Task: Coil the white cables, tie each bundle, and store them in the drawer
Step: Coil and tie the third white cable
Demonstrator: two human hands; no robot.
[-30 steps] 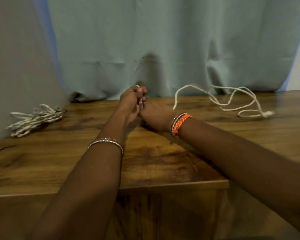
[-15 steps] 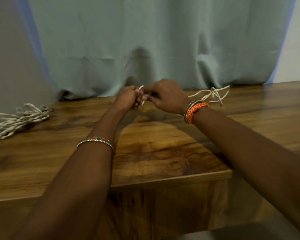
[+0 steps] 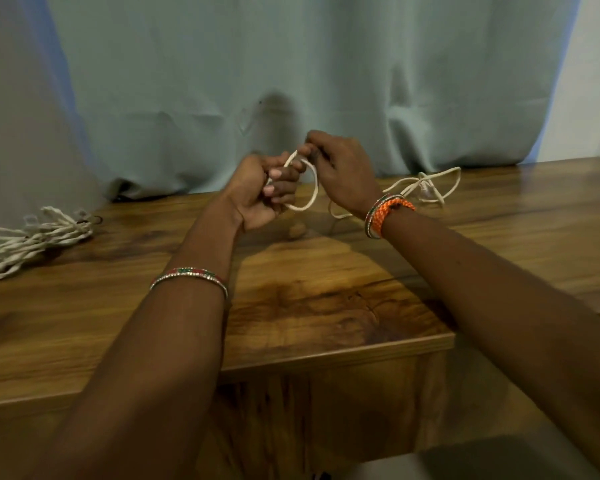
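My left hand (image 3: 260, 192) is raised above the wooden table (image 3: 326, 306), fingers curled round one end of a white cable (image 3: 312, 188). A single loop of that cable hangs between my hands. My right hand (image 3: 340, 168) pinches the cable at the top of the loop. The rest of the cable's length (image 3: 430, 185) lies loose on the table behind my right wrist. A finished, tied bundle of white cable (image 3: 32, 239) lies at the table's far left. No drawer is in view.
A pale blue-green curtain (image 3: 291, 81) hangs right behind the table's back edge. The table's front edge (image 3: 326, 355) runs across below my forearms, with a wooden front panel under it.
My right hand has risen from the table and drawn the cable in, forming a loop beside my left hand. The loose cable at the right has been pulled closer and bunched up.
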